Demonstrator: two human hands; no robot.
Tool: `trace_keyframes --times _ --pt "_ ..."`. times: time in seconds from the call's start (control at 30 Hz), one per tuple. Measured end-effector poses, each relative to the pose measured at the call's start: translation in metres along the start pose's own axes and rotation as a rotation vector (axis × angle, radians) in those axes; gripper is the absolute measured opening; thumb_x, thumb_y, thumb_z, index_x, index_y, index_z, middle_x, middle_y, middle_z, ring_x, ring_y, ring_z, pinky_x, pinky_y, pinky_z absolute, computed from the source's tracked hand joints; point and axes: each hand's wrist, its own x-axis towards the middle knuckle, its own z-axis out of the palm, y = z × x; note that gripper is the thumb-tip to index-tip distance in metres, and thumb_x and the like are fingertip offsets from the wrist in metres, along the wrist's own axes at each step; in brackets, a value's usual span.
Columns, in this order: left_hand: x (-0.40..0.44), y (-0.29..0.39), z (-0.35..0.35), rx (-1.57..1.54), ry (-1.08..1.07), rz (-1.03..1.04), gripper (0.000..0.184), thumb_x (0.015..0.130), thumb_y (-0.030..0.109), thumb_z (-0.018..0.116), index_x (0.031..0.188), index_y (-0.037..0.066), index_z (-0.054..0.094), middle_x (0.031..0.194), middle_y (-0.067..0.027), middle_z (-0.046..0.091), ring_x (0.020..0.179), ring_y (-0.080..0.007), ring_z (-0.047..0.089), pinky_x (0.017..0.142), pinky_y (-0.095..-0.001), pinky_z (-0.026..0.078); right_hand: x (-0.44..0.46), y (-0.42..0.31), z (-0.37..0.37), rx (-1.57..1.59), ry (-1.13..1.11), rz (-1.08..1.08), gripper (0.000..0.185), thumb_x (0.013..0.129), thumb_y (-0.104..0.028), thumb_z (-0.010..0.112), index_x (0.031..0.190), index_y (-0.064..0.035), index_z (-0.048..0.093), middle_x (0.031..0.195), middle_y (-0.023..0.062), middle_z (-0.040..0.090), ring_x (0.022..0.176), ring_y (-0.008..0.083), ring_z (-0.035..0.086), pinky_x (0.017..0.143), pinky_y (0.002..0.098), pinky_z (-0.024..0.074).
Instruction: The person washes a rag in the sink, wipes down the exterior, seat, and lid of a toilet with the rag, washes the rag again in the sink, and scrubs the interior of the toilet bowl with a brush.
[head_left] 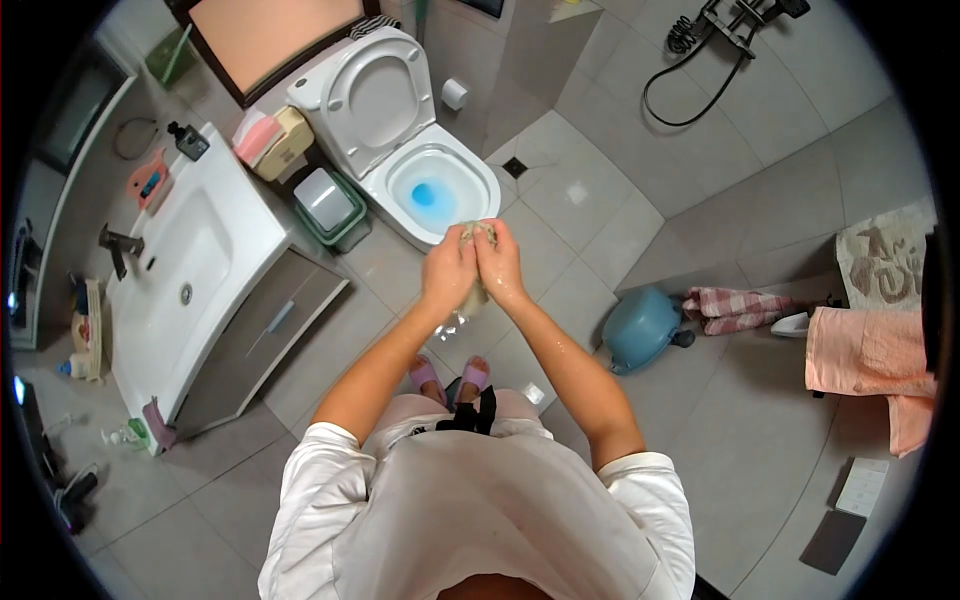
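Observation:
My left hand (449,268) and my right hand (501,264) are side by side in front of me, both closed on one wet, pale greenish cloth (479,234). Part of the cloth hangs below my wrists, and bright glints like water drops show under it. Droplets cling to my right forearm. Just beyond my hands stands the white toilet (470,175), its lid and seat raised, with blue water in the bowl. My fingertips are partly hidden in the cloth.
At the left is a white washbasin (215,240) over a grey cabinet. A green-rimmed bin (345,215) stands between basin and toilet. A blue basin (640,328) leans at the right wall, near a checked cloth (735,308) and an orange towel (855,350).

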Motion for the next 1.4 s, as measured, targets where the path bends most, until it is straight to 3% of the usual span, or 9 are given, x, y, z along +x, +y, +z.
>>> trace_keyframes --times 0.3,0.4,0.53,0.63,0.77,1.03,1.17,1.27,1.4 --pt "0.008 -0.014 -0.033 -0.322 -0.345 0.017 0.045 0.082 0.003 0.045 0.127 -0.003 0.049 0.126 -0.0199 0.052 0.103 -0.0304 0.058 0.088 -0.0392 0.047 0.009 -0.029 0.02 0.014 -0.125 -0.056 0.023 0.097 -0.024 0.055 0.099 -0.0013 0.057 0.089 0.0047 0.062 0.08 0.0111 0.055 0.073 0.0276 0.0466" --pt "0.011 -0.018 -0.069 -1.086 -0.522 -0.397 0.054 0.084 -0.001 0.05 0.137 -0.001 0.041 0.129 -0.0118 0.047 0.104 -0.0172 0.055 0.088 -0.0294 0.049 0.025 -0.031 0.028 0.044 -0.164 0.015 0.024 0.097 -0.025 0.055 0.1 -0.0016 0.059 0.09 0.0038 0.063 0.079 0.0102 0.056 0.072 0.0271 0.0469" --pt "0.03 -0.077 -0.084 -0.515 -0.008 -0.275 0.093 0.079 0.024 0.076 0.149 0.001 0.02 0.14 -0.015 0.04 0.12 -0.0226 0.047 0.101 -0.0371 0.041 0.035 -0.045 0.04 0.426 -0.358 0.256 0.024 0.098 -0.027 0.054 0.104 -0.0046 0.06 0.094 0.0027 0.063 0.085 0.0107 0.058 0.077 0.0285 0.0485" --pt "0.035 -0.102 -0.104 -0.673 -0.167 -0.274 0.091 0.076 0.032 0.08 0.144 0.001 0.028 0.148 -0.0153 0.031 0.13 -0.0236 0.039 0.104 -0.0389 0.037 0.047 -0.055 0.061 0.587 -0.521 0.286 0.025 0.098 -0.028 0.053 0.106 -0.0049 0.059 0.097 0.0031 0.062 0.09 0.0122 0.059 0.081 0.0281 0.0482" --pt "0.054 -0.113 -0.147 -0.944 -0.402 -0.29 0.079 0.078 0.034 0.079 0.137 0.0 0.04 0.134 -0.0124 0.051 0.121 -0.0205 0.05 0.103 -0.035 0.037 0.072 -0.06 0.095 0.746 -0.726 0.372 0.023 0.098 -0.027 0.054 0.103 -0.0046 0.059 0.098 0.0041 0.063 0.091 0.0134 0.061 0.083 0.03 0.0507" --pt "0.12 -0.145 -0.187 -1.254 0.041 -0.464 0.042 0.098 0.029 0.053 0.129 0.001 0.045 0.122 -0.0097 0.058 0.11 -0.021 0.058 0.095 -0.0364 0.047 0.141 -0.046 0.195 0.632 -0.801 0.573 0.061 0.098 -0.053 0.041 0.131 -0.0027 0.049 0.131 0.0108 0.055 0.119 0.0224 0.054 0.104 0.0374 0.0413" --pt "0.178 -0.183 -0.205 -1.293 0.054 -0.518 0.039 0.096 0.019 0.052 0.13 0.001 0.044 0.122 -0.0106 0.057 0.111 -0.0229 0.057 0.096 -0.037 0.046 0.205 -0.032 0.241 0.524 -0.957 0.539 0.049 0.093 -0.015 0.06 0.137 -0.0041 0.041 0.124 0.0087 0.057 0.115 0.0185 0.057 0.093 0.0318 0.0502" --pt "0.237 -0.193 -0.213 -1.028 0.048 -0.598 0.047 0.09 0.009 0.054 0.135 0.007 0.039 0.122 -0.0104 0.057 0.109 -0.0233 0.058 0.089 -0.0387 0.05 0.269 -0.026 0.282 0.262 -0.902 0.517 0.054 0.091 -0.012 0.062 0.14 -0.0051 0.039 0.124 0.0103 0.057 0.111 0.0191 0.058 0.092 0.0315 0.0494" --pt "0.328 -0.234 -0.218 -0.952 0.07 -0.561 0.058 0.088 0.004 0.054 0.141 0.013 0.033 0.122 -0.01 0.057 0.104 -0.0219 0.06 0.078 -0.0376 0.054 0.365 -0.03 0.344 0.096 -0.74 0.003 0.058 0.088 -0.008 0.064 0.141 -0.0052 0.039 0.119 0.0102 0.057 0.102 0.0192 0.058 0.087 0.0303 0.0489"
